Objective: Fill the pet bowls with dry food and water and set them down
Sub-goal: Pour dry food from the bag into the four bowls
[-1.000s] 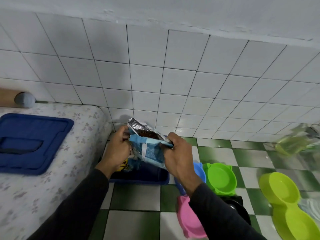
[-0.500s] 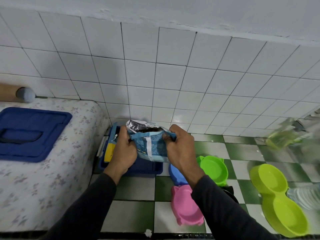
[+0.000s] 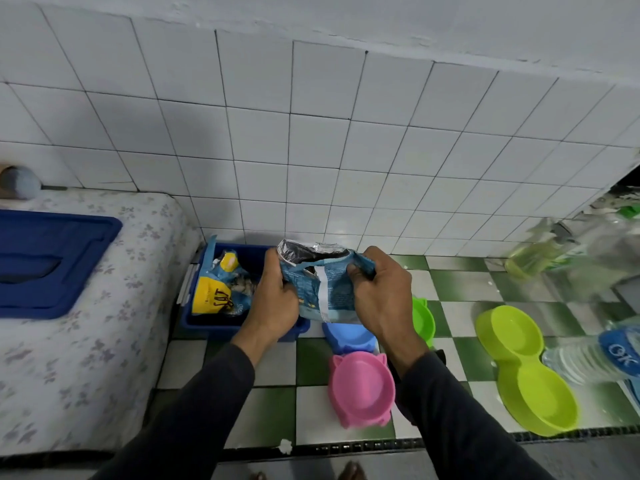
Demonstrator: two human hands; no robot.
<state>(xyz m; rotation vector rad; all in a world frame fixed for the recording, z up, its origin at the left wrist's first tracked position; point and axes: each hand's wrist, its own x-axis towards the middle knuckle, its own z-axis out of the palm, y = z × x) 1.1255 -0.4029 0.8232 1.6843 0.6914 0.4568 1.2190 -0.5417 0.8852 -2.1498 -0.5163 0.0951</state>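
At far left, a blue lid [image 3: 52, 261] is seen lying on a floral-covered bed [image 3: 86, 358]. Beside the bed, a blue bin [image 3: 239, 327] with a yellow-and-blue bag [image 3: 216, 292] inside is set against the tiled wall. Above its right end, a torn-open blue food pouch [image 3: 320, 289] is gripped by the left hand [image 3: 273, 303] and the right hand [image 3: 381, 299], fingers curled on either side. Below the pouch, 1 blue bowl [image 3: 349, 337], 1 pink bowl [image 3: 362, 389] and 1 green bowl [image 3: 422, 320] are set on the checkered floor; a lime double bowl [image 3: 523, 368] and a water bottle [image 3: 595, 351] lie further right.
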